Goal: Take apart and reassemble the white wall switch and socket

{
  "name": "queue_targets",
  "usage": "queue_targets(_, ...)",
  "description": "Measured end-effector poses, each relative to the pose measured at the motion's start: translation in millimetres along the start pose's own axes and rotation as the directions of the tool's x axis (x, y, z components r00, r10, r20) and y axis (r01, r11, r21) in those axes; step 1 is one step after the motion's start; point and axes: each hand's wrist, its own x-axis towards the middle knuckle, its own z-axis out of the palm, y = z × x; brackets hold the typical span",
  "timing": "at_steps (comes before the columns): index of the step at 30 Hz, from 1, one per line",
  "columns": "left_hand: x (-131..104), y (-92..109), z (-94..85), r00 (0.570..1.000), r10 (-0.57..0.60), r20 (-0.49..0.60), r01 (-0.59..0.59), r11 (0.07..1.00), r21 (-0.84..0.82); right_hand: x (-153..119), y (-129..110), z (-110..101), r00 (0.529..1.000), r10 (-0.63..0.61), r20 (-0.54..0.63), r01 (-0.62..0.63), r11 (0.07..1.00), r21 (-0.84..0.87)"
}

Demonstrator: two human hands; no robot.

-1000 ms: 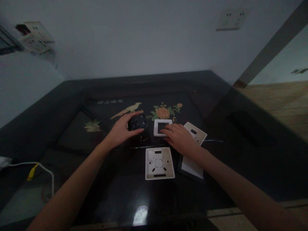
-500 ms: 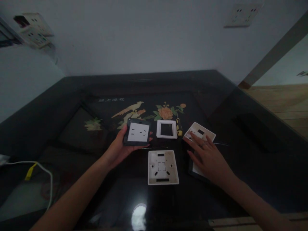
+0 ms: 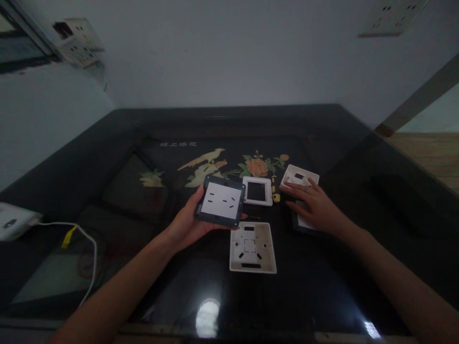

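My left hand (image 3: pixel 186 227) grips a wall socket (image 3: pixel 220 201) with a white face and dark grey surround, tilted above the table, face up. Its thumb lies on the left edge; the other fingers are mostly hidden underneath. My right hand (image 3: pixel 321 208) has its fingers spread over the near part of a white mounting box (image 3: pixel 303 173). Partly covered by that hand, a second socket (image 3: pixel 304 221) lies on the table. In front of me sits another mounting box (image 3: pixel 253 248), open side up. Behind the held socket are a white frame (image 3: pixel 268 192) and a yellow-and-black screwdriver (image 3: pixel 275 197).
The glossy black table (image 3: pixel 161 286) carries a bird-and-flower picture. On the left lie a white device (image 3: pixel 16 222) and its cable (image 3: pixel 93 258) with a yellow tag. A small screw-like piece (image 3: pixel 254 218) lies near the front box. Wall outlets (image 3: pixel 390 19) are at the back.
My right hand and the mounting box under it have shifted farther back on the table. The held socket has moved right, toward the frame and front box. The view has turned slightly left.
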Motion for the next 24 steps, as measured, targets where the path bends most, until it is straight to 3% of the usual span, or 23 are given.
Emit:
queue_targets(4, -2.0, -4.1, -1.0, 0.999, 0.004, 0.040, -0.002, 0.999, -0.044, 2.3, -9.7, -15.4, 0.998, -0.018, -0.059, 0.021, 0.998, 0.052)
queue_targets(7, -6.0, -4.7, 4.0, 0.997, -0.005, 0.074, 0.006, 1.000, -0.013, 1.5, -45.6, -35.7, 0.971, 0.068, -0.231, -0.022, 0.980, 0.197)
queue_targets(9, -9.8, -4.6, 10.0, 0.997, -0.019, 0.081, 0.016, 0.999, 0.043, 3.2, -77.1, -47.2, 0.965, 0.127, -0.230, -0.048, 0.946, 0.322)
queue_targets(11, -13.6, -5.0, 16.4, 0.993, -0.057, 0.104, 0.047, 0.994, 0.099, 6.8, -104.9, -53.1, 0.971, 0.175, -0.163, -0.077, 0.874, 0.480)
queue_targets(14, -17.9, -7.7, 22.8, 0.980, -0.128, 0.154, 0.111, 0.987, 0.114, 11.8, -127.6, -50.5, 0.974, 0.208, 0.085, -0.203, 0.651, 0.732)
queue_targets(16, -19.1, -10.2, 23.5, 0.974, -0.157, 0.160, 0.146, 0.986, 0.082, 12.5, -130.5, -44.4, 0.952, 0.227, 0.205, -0.295, 0.496, 0.817)
queue_targets(19, -18.8, -13.2, 19.4, 0.968, -0.205, 0.148, 0.206, 0.978, 0.007, 10.5, -125.9, -35.0, 0.923, 0.249, 0.293, -0.364, 0.320, 0.875)
queue_targets(24, -13.8, -13.4, 11.6, 0.975, -0.168, 0.148, 0.183, 0.978, -0.100, 7.8, -116.5, -24.4, 0.897, 0.268, 0.351, -0.397, 0.141, 0.907)
